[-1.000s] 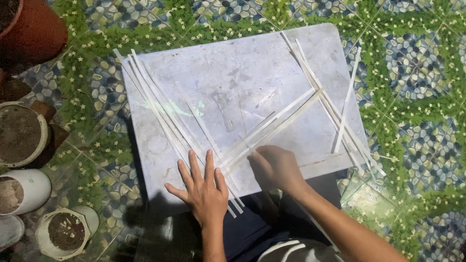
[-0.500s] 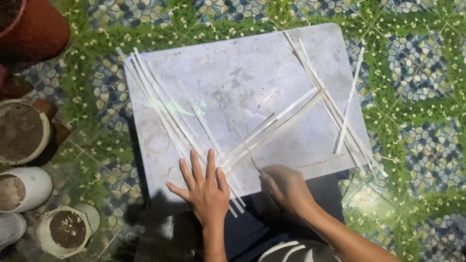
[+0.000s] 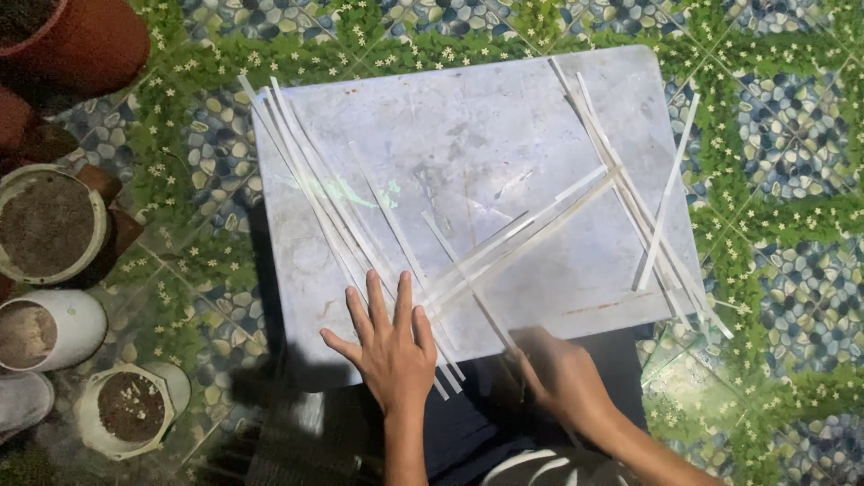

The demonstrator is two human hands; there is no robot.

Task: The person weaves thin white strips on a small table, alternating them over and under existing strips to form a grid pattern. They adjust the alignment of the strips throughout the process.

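Flat and open, the left hand [image 3: 391, 346] pins white strips [image 3: 360, 238] to the board [image 3: 468, 135] so they stay put, while the blurred right hand [image 3: 562, 373] seems to pinch one strip's end.

Daylight, even and fairly bright; soft glare on pale board [image 3: 504, 135]. Dark shadow pooled under left hand [image 3: 389, 346]. Right hand [image 3: 562, 373] motion-blurred; remainder sharp. Slight darkening toward lower corners.

Bare forearms, no sleeves; dark trousers [image 3: 468, 432].
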